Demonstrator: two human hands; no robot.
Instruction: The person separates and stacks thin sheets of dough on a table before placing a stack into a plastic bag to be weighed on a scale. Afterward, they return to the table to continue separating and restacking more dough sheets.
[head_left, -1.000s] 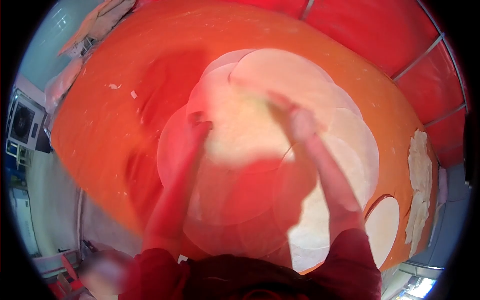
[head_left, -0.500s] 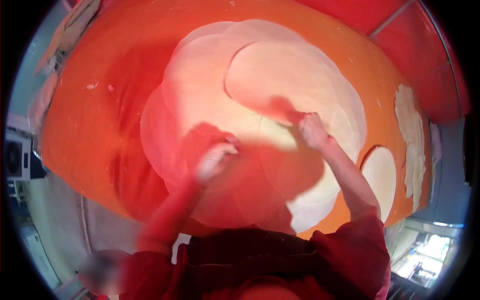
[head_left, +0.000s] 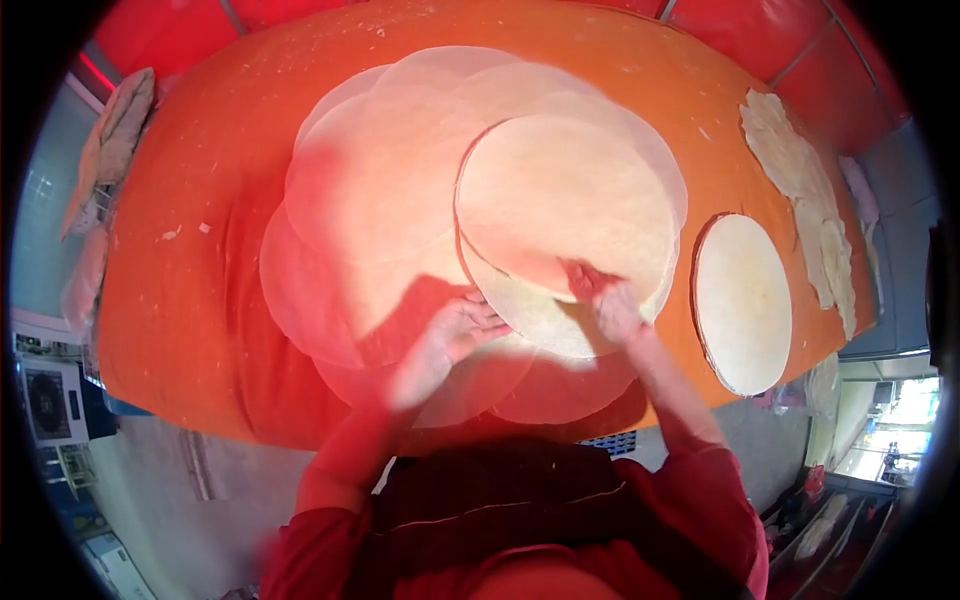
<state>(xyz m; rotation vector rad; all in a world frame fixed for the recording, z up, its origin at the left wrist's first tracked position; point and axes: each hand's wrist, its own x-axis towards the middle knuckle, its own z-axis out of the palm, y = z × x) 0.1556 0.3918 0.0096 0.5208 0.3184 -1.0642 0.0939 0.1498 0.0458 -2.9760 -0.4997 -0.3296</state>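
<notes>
Thin round pale sheets (head_left: 380, 180) overlap in a wide ring on the orange cloth-covered table. A smaller round stack (head_left: 570, 200) lies over their right part. My left hand (head_left: 465, 325) is at the lower left edge of a sheet beneath that stack, palm partly up, fingers apart, with nothing in its grasp. My right hand (head_left: 615, 308) is closed at the stack's near edge; the fingers look pinched on the rim of a round sheet, slightly blurred.
Another round stack (head_left: 745, 305) lies on the orange table (head_left: 190, 290) at the right. Beyond it are crumpled pale sheets (head_left: 800, 190). Folded cloth (head_left: 115, 150) hangs at the far left edge. A white appliance (head_left: 50, 400) stands at the left.
My left hand has opened and moved right to the sheet's edge. My right hand stays near the stack's near edge. The view has shifted, showing more of the right-hand stack.
</notes>
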